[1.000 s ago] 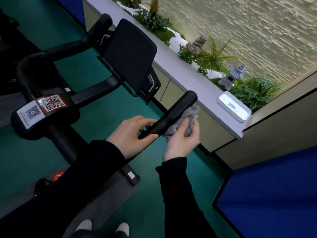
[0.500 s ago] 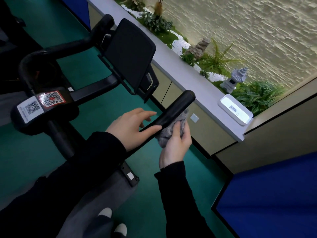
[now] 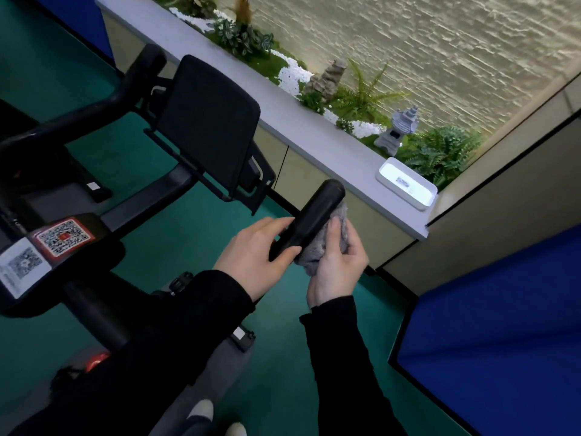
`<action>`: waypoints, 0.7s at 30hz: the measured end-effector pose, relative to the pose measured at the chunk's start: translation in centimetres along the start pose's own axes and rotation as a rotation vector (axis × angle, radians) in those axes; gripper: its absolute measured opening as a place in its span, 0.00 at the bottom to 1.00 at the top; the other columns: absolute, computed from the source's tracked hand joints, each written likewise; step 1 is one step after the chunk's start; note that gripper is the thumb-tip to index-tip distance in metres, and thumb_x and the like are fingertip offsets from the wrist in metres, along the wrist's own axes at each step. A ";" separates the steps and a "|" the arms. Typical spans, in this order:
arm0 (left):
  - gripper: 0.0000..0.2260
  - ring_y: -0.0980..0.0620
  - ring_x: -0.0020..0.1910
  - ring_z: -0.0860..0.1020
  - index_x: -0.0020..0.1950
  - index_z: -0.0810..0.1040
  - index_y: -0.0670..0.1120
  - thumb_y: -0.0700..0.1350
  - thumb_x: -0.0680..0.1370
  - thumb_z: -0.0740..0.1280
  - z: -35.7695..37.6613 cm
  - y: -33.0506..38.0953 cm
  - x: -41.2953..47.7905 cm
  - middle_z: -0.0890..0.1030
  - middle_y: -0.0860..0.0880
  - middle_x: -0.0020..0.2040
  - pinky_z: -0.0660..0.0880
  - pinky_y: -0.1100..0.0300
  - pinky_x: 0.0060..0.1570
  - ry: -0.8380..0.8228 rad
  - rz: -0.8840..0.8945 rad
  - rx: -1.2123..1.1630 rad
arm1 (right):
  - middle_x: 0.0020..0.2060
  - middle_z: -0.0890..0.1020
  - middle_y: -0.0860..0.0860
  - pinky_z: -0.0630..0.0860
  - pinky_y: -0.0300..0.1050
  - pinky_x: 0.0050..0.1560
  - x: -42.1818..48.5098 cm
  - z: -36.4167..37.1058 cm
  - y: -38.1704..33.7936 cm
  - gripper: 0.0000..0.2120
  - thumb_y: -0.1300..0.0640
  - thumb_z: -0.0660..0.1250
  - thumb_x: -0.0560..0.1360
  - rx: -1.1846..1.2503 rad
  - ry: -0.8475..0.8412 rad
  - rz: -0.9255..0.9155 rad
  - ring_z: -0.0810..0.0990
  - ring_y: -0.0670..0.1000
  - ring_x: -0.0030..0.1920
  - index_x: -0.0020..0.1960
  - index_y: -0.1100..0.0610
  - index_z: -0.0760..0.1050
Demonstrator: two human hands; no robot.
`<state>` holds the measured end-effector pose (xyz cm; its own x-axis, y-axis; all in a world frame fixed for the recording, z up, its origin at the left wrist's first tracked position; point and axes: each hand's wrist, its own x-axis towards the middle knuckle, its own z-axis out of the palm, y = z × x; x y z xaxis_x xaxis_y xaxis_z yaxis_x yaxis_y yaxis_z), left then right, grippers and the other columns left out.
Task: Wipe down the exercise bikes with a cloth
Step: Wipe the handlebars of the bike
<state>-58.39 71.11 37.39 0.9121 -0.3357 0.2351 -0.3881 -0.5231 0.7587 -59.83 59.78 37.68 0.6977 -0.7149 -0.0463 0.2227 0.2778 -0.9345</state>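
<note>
Cloth (image 3: 317, 247) bunched in gripping right hand (image 3: 338, 269), pressed on the right side of handlebar (image 3: 309, 220); bar runs away up-right; left hand (image 3: 254, 256) pinches its near part.

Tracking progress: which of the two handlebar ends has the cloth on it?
The near handlebar end: the right hand holds the grey cloth against it, the left hand grips it; the far handlebar end is bare.

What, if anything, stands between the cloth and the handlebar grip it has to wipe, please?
Nothing visible: the right hand presses the grey cloth against the handlebar grip; the left hand holds the grip lower down.
</note>
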 end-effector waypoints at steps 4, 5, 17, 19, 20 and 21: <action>0.18 0.53 0.48 0.75 0.66 0.73 0.51 0.49 0.76 0.67 0.1 -0.1 0.0 0.77 0.54 0.52 0.71 0.60 0.48 0.001 0.007 -0.024 | 0.53 0.81 0.63 0.73 0.64 0.62 1.5 0.4 -1.1 0.09 0.61 0.62 0.79 0.052 -0.026 0.018 0.79 0.59 0.54 0.55 0.61 0.79; 0.18 0.53 0.48 0.75 0.66 0.73 0.51 0.49 0.76 0.67 0.1 0.0 0.0 0.77 0.54 0.52 0.71 0.60 0.48 0.002 0.007 -0.035 | 0.52 0.82 0.61 0.73 0.62 0.62 1.3 0.4 -1.2 0.09 0.61 0.61 0.80 0.053 -0.041 0.024 0.80 0.58 0.53 0.54 0.59 0.79; 0.18 0.56 0.49 0.73 0.66 0.73 0.50 0.49 0.76 0.67 0.1 0.0 -0.1 0.77 0.53 0.54 0.65 0.69 0.47 -0.010 -0.007 -0.087 | 0.47 0.75 0.58 0.76 0.36 0.48 2.4 -0.1 -3.5 0.10 0.69 0.65 0.75 -0.661 -0.137 -0.793 0.76 0.46 0.47 0.55 0.65 0.79; 0.18 0.55 0.48 0.73 0.65 0.73 0.49 0.49 0.76 0.67 0.1 0.0 0.0 0.78 0.52 0.53 0.65 0.68 0.47 -0.009 -0.003 -0.085 | 0.49 0.75 0.54 0.77 0.47 0.47 3.8 0.1 -5.4 0.09 0.67 0.64 0.76 -0.781 -0.309 -0.778 0.77 0.55 0.47 0.55 0.64 0.79; 0.18 0.55 0.48 0.73 0.65 0.74 0.49 0.49 0.75 0.68 0.1 0.1 0.0 0.78 0.52 0.53 0.65 0.68 0.47 -0.008 -0.004 -0.085 | 0.48 0.76 0.54 0.75 0.46 0.48 4.7 0.5 -6.4 0.09 0.66 0.64 0.77 -0.873 -0.395 -0.757 0.77 0.56 0.47 0.55 0.62 0.79; 0.18 0.55 0.46 0.72 0.65 0.74 0.49 0.49 0.75 0.68 0.1 0.1 0.0 0.78 0.51 0.52 0.65 0.67 0.46 -0.007 -0.005 -0.087 | 0.48 0.77 0.54 0.74 0.41 0.47 5.5 1.1 -7.3 0.08 0.64 0.64 0.77 -0.969 -0.482 -0.718 0.77 0.53 0.45 0.54 0.61 0.80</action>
<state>-58.45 71.02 37.38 0.9130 -0.3386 0.2275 -0.3704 -0.4545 0.8101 -56.87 54.52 44.68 0.8468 -0.1515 0.5098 0.2081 -0.7878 -0.5797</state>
